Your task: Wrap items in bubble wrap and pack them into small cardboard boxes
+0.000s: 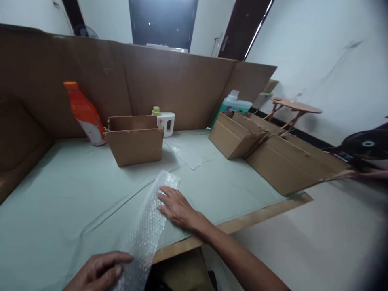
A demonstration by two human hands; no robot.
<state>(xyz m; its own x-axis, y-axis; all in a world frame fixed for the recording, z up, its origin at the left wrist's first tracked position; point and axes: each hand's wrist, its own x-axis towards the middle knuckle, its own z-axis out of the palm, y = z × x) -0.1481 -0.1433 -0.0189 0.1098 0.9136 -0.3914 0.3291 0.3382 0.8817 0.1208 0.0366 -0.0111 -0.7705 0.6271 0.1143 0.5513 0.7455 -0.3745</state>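
Note:
A strip of clear bubble wrap [145, 230] lies across the pale green table cover, running from the near edge toward the middle. My right hand [176, 208] rests flat on its right side, fingers stretched out. My left hand [98, 270] is at the bottom edge of the view, fingers curled onto the near end of the wrap, pressing on it. An open cardboard box [135, 139] stands upright beyond the wrap.
An orange bottle [85, 113] and a white jug with a green cap [165, 120] stand by the cardboard back wall [182, 85]. Flattened boxes [273, 149] and a teal jug [233, 104] are at the right. Another sheet of wrap [188, 151] lies mid-table. Another person's hand [368, 173] shows at far right.

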